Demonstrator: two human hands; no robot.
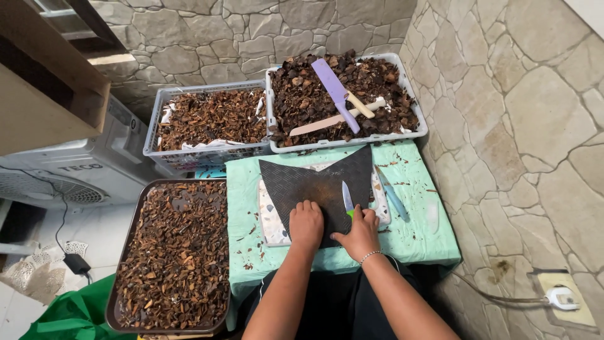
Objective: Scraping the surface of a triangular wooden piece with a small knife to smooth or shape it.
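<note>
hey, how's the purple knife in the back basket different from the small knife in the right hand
The purple knife is bigger, with a broad cleaver-like blade; the small knife has a narrow pointed one. The purple knife lies flat and unheld on the dried brown pieces in the white basket, while the small knife is gripped by the right hand, tip pointing away over the black mat. Its handle looks green; the purple knife's is pale. Both are kitchen knives.

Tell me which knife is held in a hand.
The small green-handled knife, gripped upright in the right hand over the black mat; the purple knife lies in a basket.
</note>
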